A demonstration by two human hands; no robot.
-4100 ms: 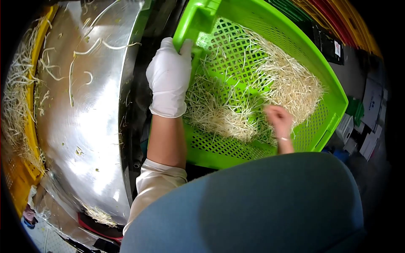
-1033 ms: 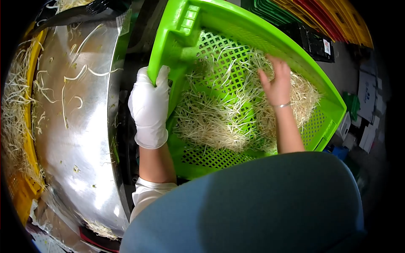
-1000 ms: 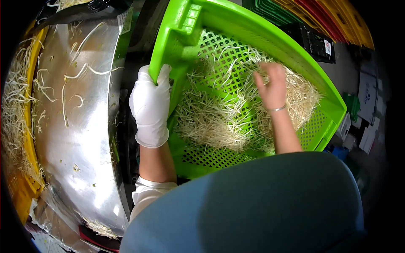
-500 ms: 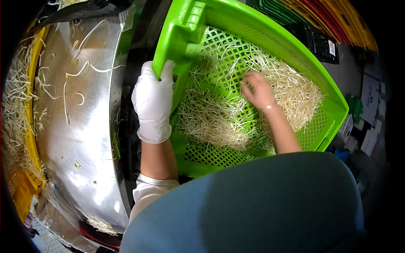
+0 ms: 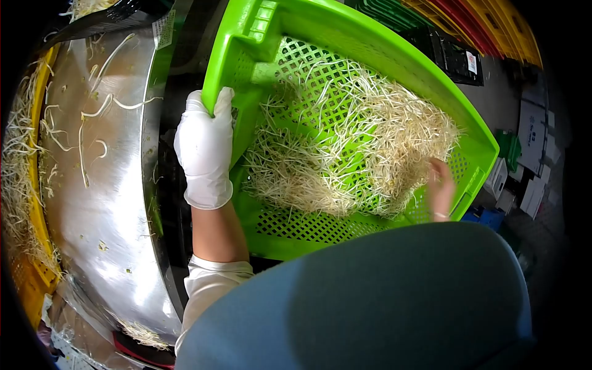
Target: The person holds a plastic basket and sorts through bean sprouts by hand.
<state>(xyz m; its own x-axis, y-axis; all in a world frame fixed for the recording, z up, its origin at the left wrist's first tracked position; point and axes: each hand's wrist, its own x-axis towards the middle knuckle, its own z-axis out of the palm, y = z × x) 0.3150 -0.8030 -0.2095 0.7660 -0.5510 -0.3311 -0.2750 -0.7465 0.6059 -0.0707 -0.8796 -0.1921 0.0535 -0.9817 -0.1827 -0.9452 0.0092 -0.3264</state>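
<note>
Wearing a white glove, my left hand is closed around the left rim of a bright green plastic crate with a lattice floor. Inside the crate lie bean sprouts, heaped most thickly on the right, with another pile at the lower left. Green floor shows between the two piles. My bare right hand is blurred by motion at the lower right edge of the sprouts. Its fingers point up toward the heap, and I cannot make out whether they hold anything.
Left of the crate is a shiny metal surface with stray sprouts on it. A yellow crate with more sprouts borders it. Stacked crates and a black crate stand at the upper right. White boxes are on the floor.
My right hand has moved from the middle of the crate to its lower right side. The left hand keeps its hold on the rim. The whole view has shifted slightly.
</note>
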